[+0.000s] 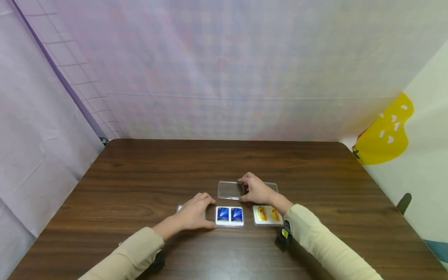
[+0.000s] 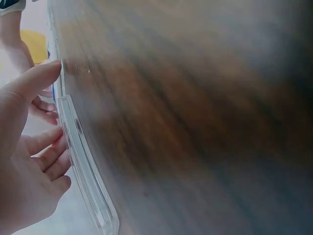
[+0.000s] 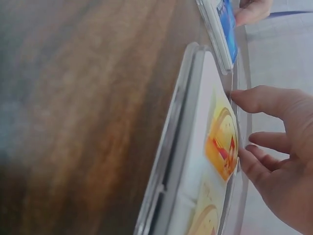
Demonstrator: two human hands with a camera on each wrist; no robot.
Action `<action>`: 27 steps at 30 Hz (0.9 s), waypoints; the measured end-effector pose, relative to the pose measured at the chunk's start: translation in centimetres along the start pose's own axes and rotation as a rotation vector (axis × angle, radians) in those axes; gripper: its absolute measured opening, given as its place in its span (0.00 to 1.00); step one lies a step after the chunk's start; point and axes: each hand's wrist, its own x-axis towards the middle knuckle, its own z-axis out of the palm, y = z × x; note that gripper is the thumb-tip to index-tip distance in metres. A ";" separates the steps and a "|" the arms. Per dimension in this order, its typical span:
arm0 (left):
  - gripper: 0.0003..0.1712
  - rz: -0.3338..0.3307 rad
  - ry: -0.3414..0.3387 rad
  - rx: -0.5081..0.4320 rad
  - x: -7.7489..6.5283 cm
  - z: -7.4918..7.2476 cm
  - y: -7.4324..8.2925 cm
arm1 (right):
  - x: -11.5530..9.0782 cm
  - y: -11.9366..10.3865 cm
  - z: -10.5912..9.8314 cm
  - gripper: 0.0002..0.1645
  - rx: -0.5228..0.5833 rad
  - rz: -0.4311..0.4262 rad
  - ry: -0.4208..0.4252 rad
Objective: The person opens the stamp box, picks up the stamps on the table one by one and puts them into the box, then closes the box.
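Note:
My left hand [image 1: 196, 212] hovers over a partly hidden clear case [image 1: 179, 207] at the left of the row. Its thumb and index tips lie spread at the left end of the middle case [image 1: 229, 224], which shows two blue pictures. Thumb and fingers of my right hand [image 1: 258, 190] pinch the near and far edges of an empty-looking clear plastic case [image 1: 229, 189] at its right end. Partly behind that hand lies another clear case [image 1: 272, 186]. Nearer me, below the right wrist, is a case with two yellow-orange pictures [image 1: 267, 216], seen close in the right wrist view.
Everything lies on a dark brown wooden table [image 1: 175, 163]. Pale patterned cloth [image 1: 224, 77] hangs along the far edge, and a white sheet [image 1: 31, 136] along the left. A yellow printed shape [image 1: 388, 136] shows on the right wall.

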 end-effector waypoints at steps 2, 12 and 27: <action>0.36 -0.001 -0.006 0.000 0.1 0.0 0.1 | 0.0 0.1 -0.1 0.36 -0.007 0.000 -0.005; 0.34 -0.002 -0.041 -0.016 0.4 -0.2 0.6 | 0.4 0.6 -0.5 0.32 -0.037 -0.004 -0.017; 0.34 -0.014 -0.040 -0.014 0.1 0.0 0.5 | -2.0 -1.2 -1.4 0.30 0.074 -0.033 -0.018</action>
